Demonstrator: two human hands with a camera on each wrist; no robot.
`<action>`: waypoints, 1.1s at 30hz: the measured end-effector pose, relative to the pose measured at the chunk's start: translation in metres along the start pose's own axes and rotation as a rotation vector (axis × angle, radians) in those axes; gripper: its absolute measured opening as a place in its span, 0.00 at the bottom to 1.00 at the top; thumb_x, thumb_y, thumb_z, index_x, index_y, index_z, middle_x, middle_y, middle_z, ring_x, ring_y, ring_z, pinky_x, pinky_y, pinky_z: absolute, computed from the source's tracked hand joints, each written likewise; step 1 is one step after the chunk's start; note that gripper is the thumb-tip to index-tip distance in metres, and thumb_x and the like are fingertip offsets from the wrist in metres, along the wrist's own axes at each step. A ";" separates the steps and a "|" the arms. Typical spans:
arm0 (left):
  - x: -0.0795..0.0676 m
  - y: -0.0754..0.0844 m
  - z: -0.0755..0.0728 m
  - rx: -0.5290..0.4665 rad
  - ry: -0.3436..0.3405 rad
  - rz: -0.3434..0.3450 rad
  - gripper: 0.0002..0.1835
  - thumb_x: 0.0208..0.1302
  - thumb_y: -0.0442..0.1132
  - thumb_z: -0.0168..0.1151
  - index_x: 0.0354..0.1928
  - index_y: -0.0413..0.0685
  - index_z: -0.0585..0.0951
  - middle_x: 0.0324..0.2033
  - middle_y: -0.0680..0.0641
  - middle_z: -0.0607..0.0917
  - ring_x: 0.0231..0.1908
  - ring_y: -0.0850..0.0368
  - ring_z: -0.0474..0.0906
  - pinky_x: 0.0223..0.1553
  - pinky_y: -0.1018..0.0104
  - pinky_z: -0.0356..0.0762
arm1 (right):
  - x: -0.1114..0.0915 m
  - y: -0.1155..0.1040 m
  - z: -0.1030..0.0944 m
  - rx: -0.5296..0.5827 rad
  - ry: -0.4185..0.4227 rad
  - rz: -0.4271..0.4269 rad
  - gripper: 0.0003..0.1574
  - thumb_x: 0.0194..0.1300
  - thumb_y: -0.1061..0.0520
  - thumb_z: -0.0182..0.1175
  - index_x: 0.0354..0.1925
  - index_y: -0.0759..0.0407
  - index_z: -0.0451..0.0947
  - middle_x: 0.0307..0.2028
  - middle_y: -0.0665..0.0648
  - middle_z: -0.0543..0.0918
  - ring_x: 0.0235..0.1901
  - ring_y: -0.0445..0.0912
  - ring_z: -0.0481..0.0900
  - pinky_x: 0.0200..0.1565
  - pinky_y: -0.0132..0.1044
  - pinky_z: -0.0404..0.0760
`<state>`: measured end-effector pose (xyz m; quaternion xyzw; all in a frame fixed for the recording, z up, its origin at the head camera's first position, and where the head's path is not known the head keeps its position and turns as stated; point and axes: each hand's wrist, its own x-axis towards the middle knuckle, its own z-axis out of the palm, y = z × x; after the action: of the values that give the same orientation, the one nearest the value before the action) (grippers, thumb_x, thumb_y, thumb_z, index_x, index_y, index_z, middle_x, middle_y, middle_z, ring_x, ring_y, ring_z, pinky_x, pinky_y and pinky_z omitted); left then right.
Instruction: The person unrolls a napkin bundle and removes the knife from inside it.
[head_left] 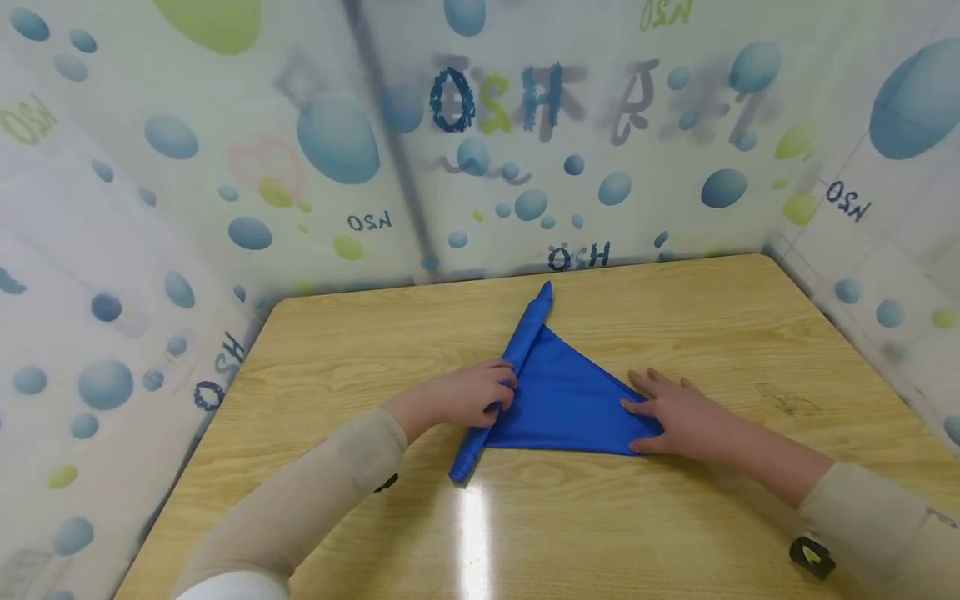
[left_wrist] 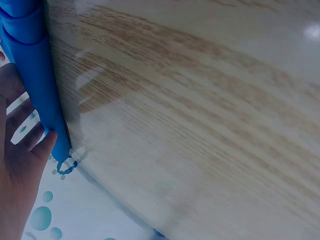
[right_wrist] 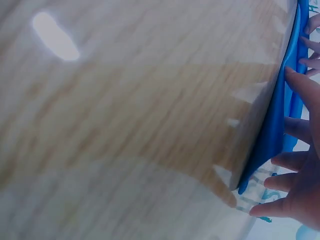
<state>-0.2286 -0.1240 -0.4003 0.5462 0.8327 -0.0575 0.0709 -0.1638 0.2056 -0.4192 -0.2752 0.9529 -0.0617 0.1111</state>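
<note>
A smooth blue cloth (head_left: pixel 573 400) lies on the wooden table, its left side wound into a long slanting roll (head_left: pixel 527 329) and its right part spread flat in a wedge. My left hand (head_left: pixel 474 394) grips the roll around its middle, fingers bent over it. In the left wrist view, that hand (left_wrist: pixel 22 145) is beside the roll (left_wrist: pixel 40 75), and part of it is cut off by the frame. My right hand (head_left: pixel 682 419) rests with spread fingers on the narrow right end of the cloth. The right wrist view shows this hand (right_wrist: pixel 302 175) at the cloth edge (right_wrist: pixel 272 130).
The light wooden table (head_left: pixel 375 333) reaches back to a wall covering (head_left: pixel 525 167) printed with blue and green bubbles. Similar panels stand to the left and right. A strip of light reflects off the tabletop near the front.
</note>
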 end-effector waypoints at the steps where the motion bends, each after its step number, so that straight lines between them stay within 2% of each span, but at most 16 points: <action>1: 0.001 -0.001 0.000 0.003 0.005 0.009 0.05 0.56 0.37 0.56 0.33 0.52 0.79 0.49 0.48 0.75 0.60 0.48 0.60 0.62 0.63 0.50 | -0.001 -0.001 0.000 -0.002 0.001 -0.004 0.48 0.48 0.26 0.55 0.58 0.54 0.70 0.65 0.64 0.55 0.63 0.66 0.47 0.51 0.70 0.50; 4: 0.003 -0.003 0.001 0.015 0.030 0.040 0.05 0.55 0.35 0.56 0.32 0.51 0.79 0.47 0.48 0.76 0.57 0.50 0.64 0.63 0.61 0.48 | -0.003 -0.001 -0.001 -0.001 0.006 -0.017 0.46 0.48 0.27 0.56 0.58 0.54 0.70 0.65 0.64 0.55 0.63 0.66 0.47 0.51 0.70 0.50; 8: 0.005 -0.004 0.002 0.025 0.050 0.071 0.06 0.52 0.32 0.56 0.31 0.49 0.80 0.45 0.49 0.78 0.55 0.51 0.66 0.63 0.60 0.49 | -0.005 0.001 -0.001 -0.046 0.031 -0.027 0.45 0.47 0.27 0.57 0.58 0.49 0.70 0.66 0.63 0.53 0.62 0.66 0.47 0.50 0.70 0.51; 13: 0.006 -0.003 0.001 0.004 0.043 0.083 0.08 0.52 0.32 0.56 0.34 0.50 0.80 0.44 0.49 0.79 0.56 0.47 0.66 0.62 0.61 0.51 | 0.000 0.005 -0.002 -0.098 0.056 -0.055 0.48 0.46 0.24 0.54 0.62 0.42 0.64 0.67 0.61 0.51 0.63 0.65 0.45 0.51 0.70 0.48; 17: 0.008 -0.002 0.001 0.008 0.036 0.072 0.05 0.56 0.39 0.59 0.35 0.51 0.80 0.43 0.50 0.79 0.56 0.49 0.66 0.62 0.63 0.50 | 0.010 0.008 -0.004 -0.060 0.046 -0.099 0.50 0.48 0.24 0.52 0.65 0.40 0.57 0.68 0.57 0.47 0.65 0.63 0.42 0.51 0.71 0.45; 23: 0.007 0.002 0.000 0.011 0.001 0.030 0.08 0.57 0.46 0.60 0.36 0.52 0.80 0.45 0.50 0.78 0.59 0.48 0.62 0.62 0.63 0.50 | 0.018 0.014 -0.002 0.001 -0.042 -0.103 0.52 0.46 0.24 0.53 0.66 0.39 0.55 0.68 0.59 0.46 0.63 0.67 0.42 0.49 0.73 0.45; 29: 0.000 0.001 0.002 0.035 0.014 0.005 0.09 0.57 0.48 0.60 0.33 0.53 0.79 0.47 0.49 0.76 0.58 0.48 0.61 0.61 0.63 0.52 | 0.016 0.015 -0.002 0.043 -0.070 -0.080 0.52 0.45 0.24 0.53 0.66 0.39 0.55 0.68 0.59 0.46 0.63 0.67 0.42 0.47 0.74 0.46; 33: -0.005 -0.003 0.005 0.065 0.054 -0.029 0.10 0.55 0.51 0.61 0.30 0.54 0.79 0.45 0.49 0.73 0.52 0.51 0.64 0.56 0.64 0.60 | 0.016 0.014 -0.003 0.034 -0.065 -0.084 0.53 0.44 0.24 0.53 0.66 0.38 0.55 0.68 0.59 0.46 0.63 0.67 0.42 0.47 0.74 0.46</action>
<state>-0.2292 -0.1309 -0.4039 0.5376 0.8397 -0.0707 0.0297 -0.1851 0.2084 -0.4215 -0.3149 0.9352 -0.0737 0.1439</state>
